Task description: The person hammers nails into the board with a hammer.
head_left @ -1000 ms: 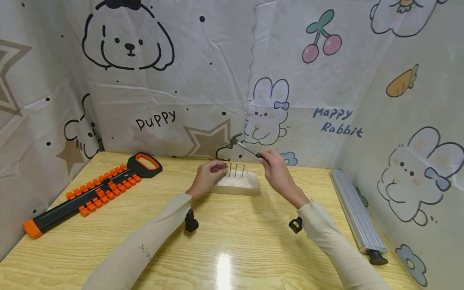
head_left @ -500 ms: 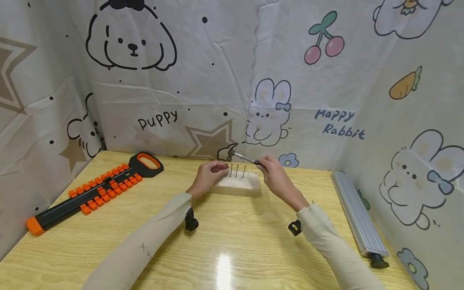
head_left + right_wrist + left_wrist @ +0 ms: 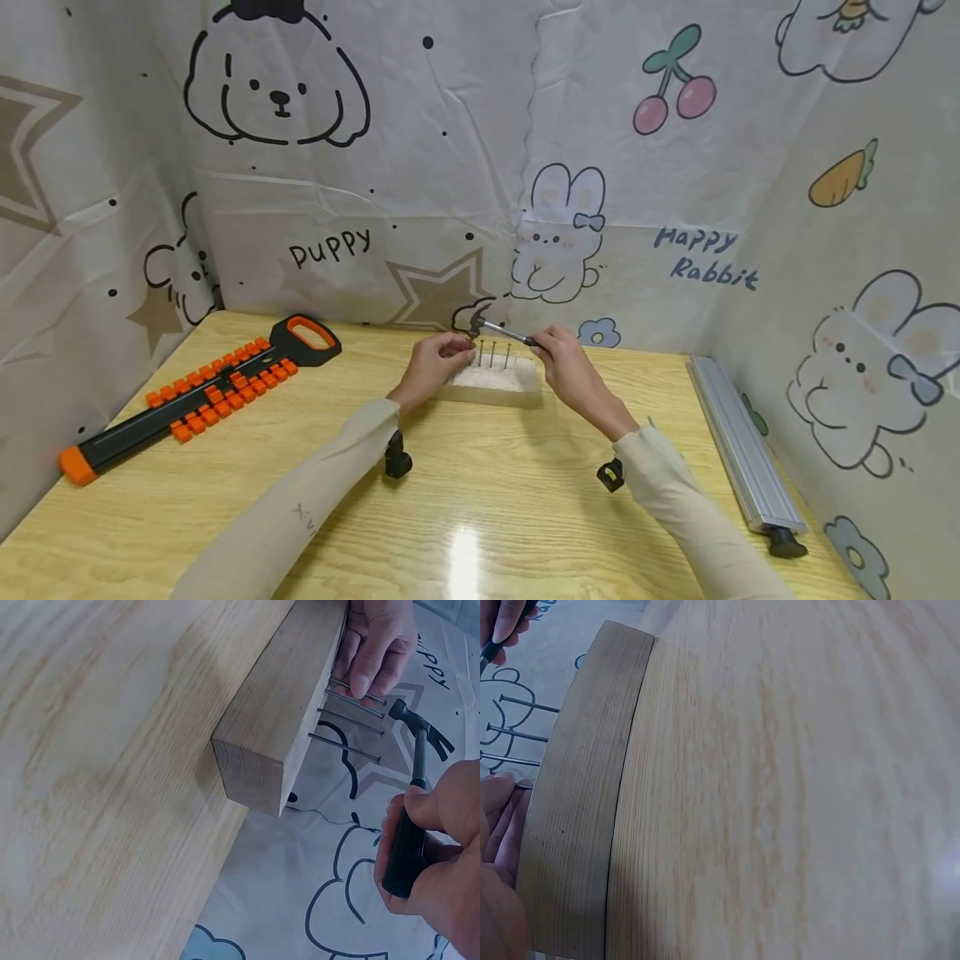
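Note:
A pale wooden block [image 3: 495, 395] lies on the table, with a row of nails [image 3: 351, 726] standing up from its top. My left hand [image 3: 433, 365] is at the block's left end, its thumb and fingertips pinching the leftmost nail [image 3: 523, 787]. Three more nails stand free to its right. My right hand [image 3: 567, 363] grips a small claw hammer [image 3: 420, 740] by its black handle [image 3: 406, 853]. In the head view the hammer's dark head [image 3: 477, 320] is right at the top of the pinched nail, above the left fingertips.
A black rack [image 3: 142, 432] with orange clips and an orange-edged handle lies at the left of the table [image 3: 525, 517]. Along the right edge lies a silver metal bar [image 3: 742, 446] with a black knob. Printed cloth [image 3: 442, 192] walls off the back and sides.
The hammer head has come down from above the row to the top of the pinched nail, with the right hand slightly lower. The left hand keeps its pinch.

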The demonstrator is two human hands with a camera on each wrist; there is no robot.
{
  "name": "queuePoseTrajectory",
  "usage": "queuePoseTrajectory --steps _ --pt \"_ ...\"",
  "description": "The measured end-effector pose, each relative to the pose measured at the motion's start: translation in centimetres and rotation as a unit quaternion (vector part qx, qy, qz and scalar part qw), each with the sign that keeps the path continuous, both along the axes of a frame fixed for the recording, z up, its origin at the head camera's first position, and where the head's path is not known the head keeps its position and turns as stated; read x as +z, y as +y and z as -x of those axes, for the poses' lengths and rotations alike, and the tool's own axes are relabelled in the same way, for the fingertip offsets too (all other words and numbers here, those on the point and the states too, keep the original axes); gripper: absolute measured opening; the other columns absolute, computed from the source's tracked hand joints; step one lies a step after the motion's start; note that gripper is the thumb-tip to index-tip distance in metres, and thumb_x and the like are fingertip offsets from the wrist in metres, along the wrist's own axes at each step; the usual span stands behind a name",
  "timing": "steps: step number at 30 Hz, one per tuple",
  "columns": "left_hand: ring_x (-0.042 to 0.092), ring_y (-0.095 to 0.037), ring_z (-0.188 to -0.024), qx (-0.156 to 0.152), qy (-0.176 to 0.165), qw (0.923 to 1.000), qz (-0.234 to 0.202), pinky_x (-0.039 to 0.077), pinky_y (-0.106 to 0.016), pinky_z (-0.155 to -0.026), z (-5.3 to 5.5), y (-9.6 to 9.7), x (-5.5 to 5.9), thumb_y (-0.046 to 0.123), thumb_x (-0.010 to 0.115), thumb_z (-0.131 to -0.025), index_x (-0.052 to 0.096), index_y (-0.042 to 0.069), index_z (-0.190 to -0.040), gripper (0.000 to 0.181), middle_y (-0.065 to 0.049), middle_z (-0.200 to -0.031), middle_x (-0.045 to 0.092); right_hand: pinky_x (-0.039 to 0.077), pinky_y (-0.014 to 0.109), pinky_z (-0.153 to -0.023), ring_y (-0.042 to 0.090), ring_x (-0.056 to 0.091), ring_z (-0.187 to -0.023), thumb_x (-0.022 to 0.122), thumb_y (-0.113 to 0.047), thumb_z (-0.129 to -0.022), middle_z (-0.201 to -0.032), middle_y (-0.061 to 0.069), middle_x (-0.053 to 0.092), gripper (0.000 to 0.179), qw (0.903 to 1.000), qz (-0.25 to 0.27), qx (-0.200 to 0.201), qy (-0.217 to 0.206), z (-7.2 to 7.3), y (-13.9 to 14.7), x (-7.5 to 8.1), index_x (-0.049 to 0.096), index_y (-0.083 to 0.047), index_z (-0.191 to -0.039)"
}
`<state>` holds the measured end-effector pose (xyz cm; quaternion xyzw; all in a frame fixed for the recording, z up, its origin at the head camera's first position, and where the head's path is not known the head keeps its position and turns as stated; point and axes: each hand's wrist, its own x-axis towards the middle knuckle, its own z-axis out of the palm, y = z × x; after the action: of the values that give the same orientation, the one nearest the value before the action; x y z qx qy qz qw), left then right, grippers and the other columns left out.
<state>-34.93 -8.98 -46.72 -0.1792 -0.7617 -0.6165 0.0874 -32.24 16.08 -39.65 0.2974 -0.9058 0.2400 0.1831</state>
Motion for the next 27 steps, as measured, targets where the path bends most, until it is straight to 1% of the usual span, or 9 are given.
queuePoseTrajectory --steps 2,4,7,9,12,19,23,27 --pt "0.072 -0.042 -0.103 -0.002 0.001 1.0000 0.002 0.053 -0.014 -0.076 0.09 0.12 0.08 0.005 0.074 -0.098 0.072 -0.010 -0.115 0.023 -0.026 -0.114 0.074 0.049 0.039 -0.072 0.027 0.057 -0.087 0.062 0.002 -0.103 -0.098 0.016 0.063 0.018 1.0000 0.002 0.001 -0.002 -0.01 0.00 -0.05 0.073 0.007 -0.116" --pt "0.072 -0.040 -0.101 -0.001 0.002 1.0000 0.005 0.053 -0.015 -0.076 0.16 0.15 0.05 0.005 0.073 -0.098 0.072 -0.010 -0.115 0.023 -0.025 -0.113 0.074 0.049 0.038 -0.072 0.027 0.056 -0.086 0.062 0.001 -0.103 -0.097 0.015 0.063 0.018 1.0000 0.006 0.002 -0.004 0.00 -0.04 -0.10 0.074 0.006 -0.116" --pt "0.073 -0.033 -0.097 0.006 0.003 0.9999 0.015 0.055 -0.016 -0.076 0.23 0.14 -0.02 0.005 0.073 -0.098 0.073 -0.008 -0.113 0.020 -0.022 -0.110 0.075 0.048 0.036 -0.071 0.025 0.056 -0.085 0.061 0.000 -0.104 -0.097 0.015 0.063 0.019 0.9999 0.013 0.005 -0.006 0.03 -0.16 -0.21 0.074 0.006 -0.117" --pt "0.073 -0.025 -0.094 0.010 0.006 0.9998 0.017 0.056 -0.017 -0.076 0.26 0.10 -0.19 0.007 0.074 -0.098 0.075 -0.005 -0.111 0.018 -0.017 -0.108 0.076 0.048 0.035 -0.070 0.024 0.055 -0.085 0.061 0.000 -0.104 -0.097 0.014 0.063 0.019 0.9999 0.015 0.007 -0.003 0.02 -0.25 -0.30 0.074 0.006 -0.116" --pt "0.073 -0.021 -0.091 0.011 0.007 0.9997 0.019 0.056 -0.018 -0.075 0.25 0.07 -0.26 0.007 0.075 -0.098 0.075 -0.005 -0.110 0.017 -0.017 -0.106 0.076 0.048 0.035 -0.070 0.024 0.056 -0.085 0.061 0.001 -0.103 -0.096 0.014 0.062 0.018 0.9998 0.014 0.012 0.001 -0.09 -0.32 -0.34 0.074 0.006 -0.116" --pt "0.073 -0.027 -0.096 0.009 0.004 0.9998 0.016 0.056 -0.018 -0.076 -0.05 0.07 -0.14 0.007 0.075 -0.098 0.075 -0.004 -0.112 0.018 -0.018 -0.109 0.076 0.048 0.036 -0.068 0.023 0.055 -0.083 0.062 0.002 -0.102 -0.096 0.013 0.062 0.017 1.0000 0.000 0.005 0.005 -0.31 -0.02 -0.28 0.074 0.006 -0.114" --pt "0.073 -0.026 -0.096 0.006 0.002 0.9998 0.018 0.056 -0.018 -0.076 0.03 -0.01 -0.13 0.007 0.075 -0.098 0.075 -0.002 -0.112 0.017 -0.018 -0.110 0.076 0.049 0.037 -0.070 0.024 0.056 -0.084 0.062 0.002 -0.103 -0.097 0.015 0.062 0.017 1.0000 -0.004 0.003 0.001 -0.29 0.06 -0.12 0.073 0.006 -0.115" --pt "0.073 -0.028 -0.099 0.003 0.002 0.9999 0.012 0.058 -0.021 -0.080 0.01 -0.10 -0.05 0.008 0.075 -0.098 0.075 -0.003 -0.116 0.021 -0.018 -0.113 0.076 0.051 0.039 -0.072 0.026 0.059 -0.087 0.061 0.001 -0.104 -0.100 0.016 0.063 0.018 1.0000 -0.007 0.003 -0.004 -0.20 0.07 0.39 0.073 0.007 -0.116"
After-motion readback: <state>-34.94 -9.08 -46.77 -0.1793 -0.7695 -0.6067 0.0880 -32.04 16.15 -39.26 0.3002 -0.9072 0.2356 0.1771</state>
